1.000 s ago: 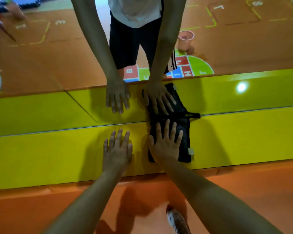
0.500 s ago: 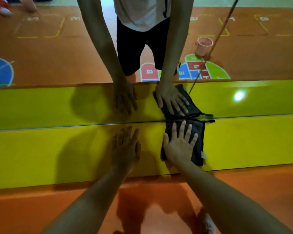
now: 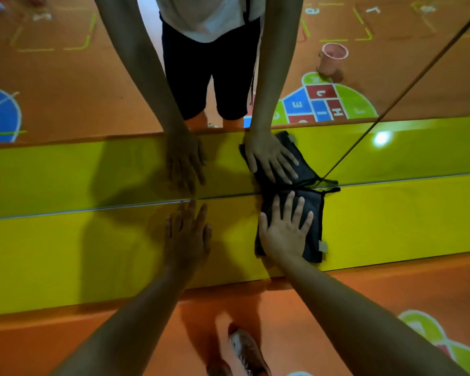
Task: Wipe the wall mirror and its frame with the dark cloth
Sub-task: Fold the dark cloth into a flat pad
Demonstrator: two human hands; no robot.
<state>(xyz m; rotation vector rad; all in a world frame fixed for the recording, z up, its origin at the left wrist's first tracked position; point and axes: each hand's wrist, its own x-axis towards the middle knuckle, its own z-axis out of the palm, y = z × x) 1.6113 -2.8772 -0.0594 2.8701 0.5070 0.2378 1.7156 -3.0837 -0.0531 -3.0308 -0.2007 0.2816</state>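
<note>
The wall mirror (image 3: 65,85) fills the upper half and reflects my arms and the floor. Below its bottom edge runs the glossy yellow-green frame band (image 3: 391,221). A folded dark cloth (image 3: 314,226) lies flat on that band, its top touching the mirror's edge. My right hand (image 3: 285,229) presses on the cloth with fingers spread. My left hand (image 3: 187,234) rests flat and bare on the yellow band to the left, fingers apart, fingertips near the mirror line.
Orange floor (image 3: 391,299) lies below the yellow band, with a painted patch at the lower right (image 3: 440,337). My shoe (image 3: 244,351) shows at the bottom. A thin diagonal seam (image 3: 407,88) and a pink cup (image 3: 333,59) appear in the mirror.
My right hand has slid the dark cloth to the right along the yellow band and up against the mirror's edge. My left hand has followed a little to the right.
</note>
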